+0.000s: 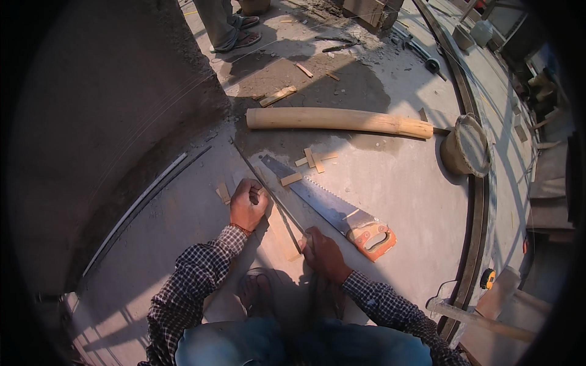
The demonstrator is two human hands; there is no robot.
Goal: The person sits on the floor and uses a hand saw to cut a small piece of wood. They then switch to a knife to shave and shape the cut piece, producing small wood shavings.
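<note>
My left hand (pixel 249 204) is closed, its fingers curled beside a thin dark rod (pixel 259 177) that slants across the floor. Whatever it grips, if anything, is hidden. Lower down, my right hand (pixel 325 253) is closed around the near end of that rod. Under the rod, between my hands, lies a pale wooden strip (pixel 284 235). A handsaw (pixel 326 198) with an orange-brown handle rests flat just beyond my right hand, teeth facing away. One small wood block (pixel 291 179) touches its blade; several thin wood pieces (pixel 314 160) lie crossed farther off.
A thick round pole (pixel 336 121) lies across the floor ahead. To the right are a mortar-crusted bucket (pixel 465 146), a long dark metal bar (pixel 473 219) and a yellow tape measure (pixel 487 279). A rough wall (pixel 134 79) rises at left. Another person's sandalled feet (pixel 244 39) stand beyond.
</note>
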